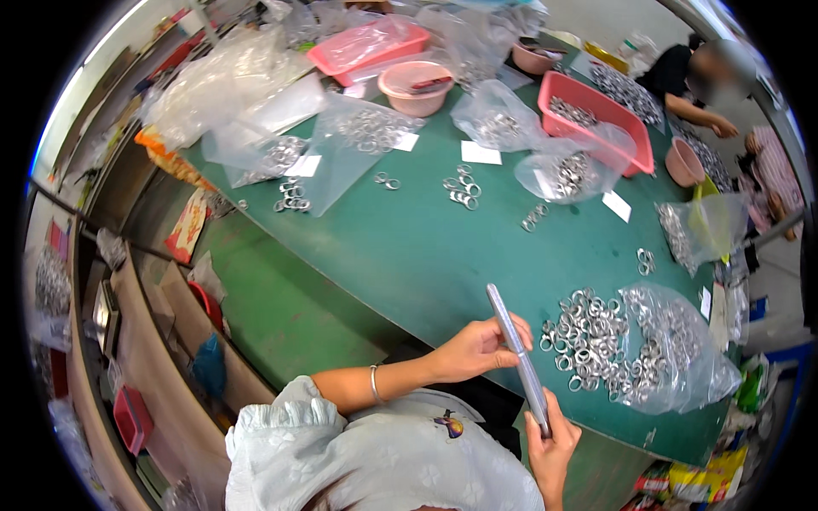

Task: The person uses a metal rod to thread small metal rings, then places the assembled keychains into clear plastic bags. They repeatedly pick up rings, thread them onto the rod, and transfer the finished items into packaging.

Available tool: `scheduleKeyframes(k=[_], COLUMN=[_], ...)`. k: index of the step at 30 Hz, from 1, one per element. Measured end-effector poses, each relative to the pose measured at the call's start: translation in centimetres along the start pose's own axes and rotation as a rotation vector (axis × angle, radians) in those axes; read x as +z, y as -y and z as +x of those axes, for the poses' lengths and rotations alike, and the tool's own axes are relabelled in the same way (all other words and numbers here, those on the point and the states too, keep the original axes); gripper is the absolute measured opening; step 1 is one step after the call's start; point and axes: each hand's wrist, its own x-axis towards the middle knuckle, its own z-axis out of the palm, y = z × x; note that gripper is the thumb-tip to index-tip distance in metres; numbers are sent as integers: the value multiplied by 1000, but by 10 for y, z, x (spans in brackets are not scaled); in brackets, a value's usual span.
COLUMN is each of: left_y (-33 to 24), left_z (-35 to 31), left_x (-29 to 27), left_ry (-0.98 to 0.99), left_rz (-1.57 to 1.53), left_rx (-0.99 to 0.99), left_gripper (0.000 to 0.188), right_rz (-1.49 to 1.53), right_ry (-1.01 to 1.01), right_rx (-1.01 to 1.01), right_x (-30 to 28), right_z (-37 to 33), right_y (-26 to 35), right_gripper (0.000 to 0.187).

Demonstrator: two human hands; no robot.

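Observation:
A long grey ring mandrel [527, 372], tapering toward its upper end, slants in front of my body at the table's near edge. My right hand [552, 436] is closed round its lower, thicker end. Higher up, my left hand [484, 347] pinches the rod near its middle; whether a ring sits under those fingers is too small to tell. Just right of the rod, a heap of silver metal rings [588, 336] spreads over the green table [383, 255]. Part of this heap lies in a clear plastic bag [703, 375].
Small ring groups [463, 189] and bagged rings [569, 175] lie across the table with white paper slips [481, 152]. Farther back are a pink tray [635, 136] and a pink bowl [417, 100]. Another person [682, 85] works at far right. Wooden shelving [162, 341] stands left.

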Motion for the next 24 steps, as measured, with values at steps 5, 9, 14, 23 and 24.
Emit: scheduleKeyframes(k=[5,9,14,23,24], left_y=[-7,0,6,-57,-62], left_z=[-8,-22,-33,-46,-48], left_x=[-8,6,10,-21,-29], left_ry=[138,-74,-216,-555,-507], left_rz=[90,253,183,264,381], left_rx=[42,277,277,498,538], left_gripper=[22,22,25,37,38], right_rz=[151,177,1,-129,-41], right_ry=[103,174,105,99,101], right_rx=[32,99,-158,-247,-205], right_x=[-4,3,16,18,20], right_z=[4,-2,3,16,20], right_y=[4,5,-7,-12,-12], right_gripper=[36,37,36,29,29])
